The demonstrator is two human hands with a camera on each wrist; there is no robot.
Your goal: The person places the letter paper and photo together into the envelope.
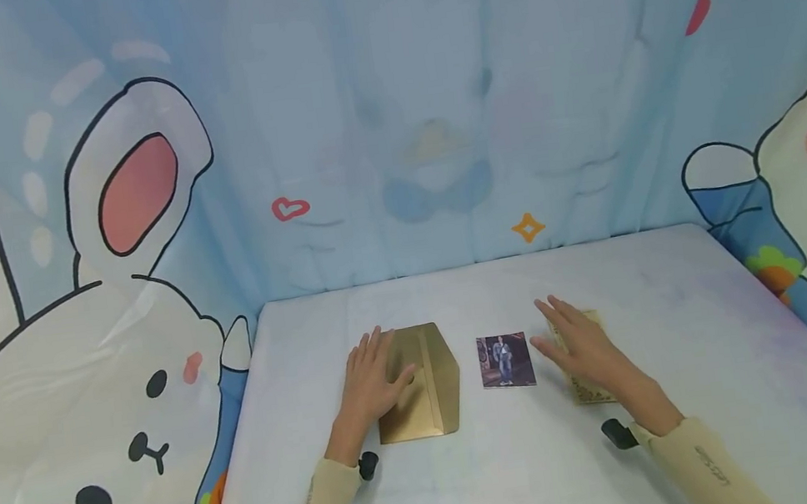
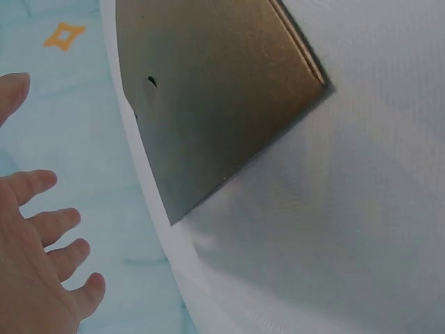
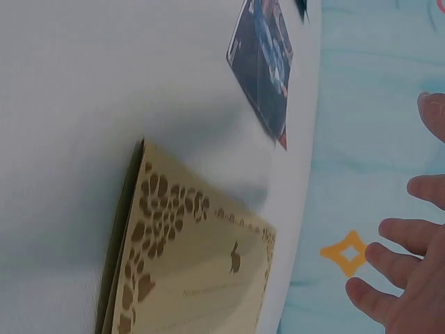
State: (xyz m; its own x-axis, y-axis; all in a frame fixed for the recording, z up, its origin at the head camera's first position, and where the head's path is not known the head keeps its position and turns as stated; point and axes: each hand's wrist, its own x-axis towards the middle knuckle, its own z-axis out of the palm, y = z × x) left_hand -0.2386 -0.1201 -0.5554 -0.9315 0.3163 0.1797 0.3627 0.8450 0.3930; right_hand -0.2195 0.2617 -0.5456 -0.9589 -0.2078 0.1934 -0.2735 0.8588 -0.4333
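Note:
A gold envelope (image 1: 440, 382) with its pointed flap to the right lies on the white table. My left hand (image 1: 374, 377), fingers extended, hovers over the envelope's left side; in the left wrist view that hand (image 2: 42, 250) stands apart from the envelope (image 2: 215, 90). In the middle lies a small photo (image 1: 505, 360) of a standing person. My right hand (image 1: 583, 347), fingers spread, is over a cream card (image 1: 594, 391) and partly covers it. Brown spots and a small rabbit mark decorate the folded card (image 3: 201, 257) in the right wrist view. Neither hand holds anything.
A white cloth covers the table (image 1: 521, 473). Behind it hangs a light blue curtain (image 1: 432, 114) with cartoon prints, and a large printed rabbit (image 1: 105, 406) fills the left side. Each wrist carries a small black camera, the right camera (image 1: 618, 433) close above the table.

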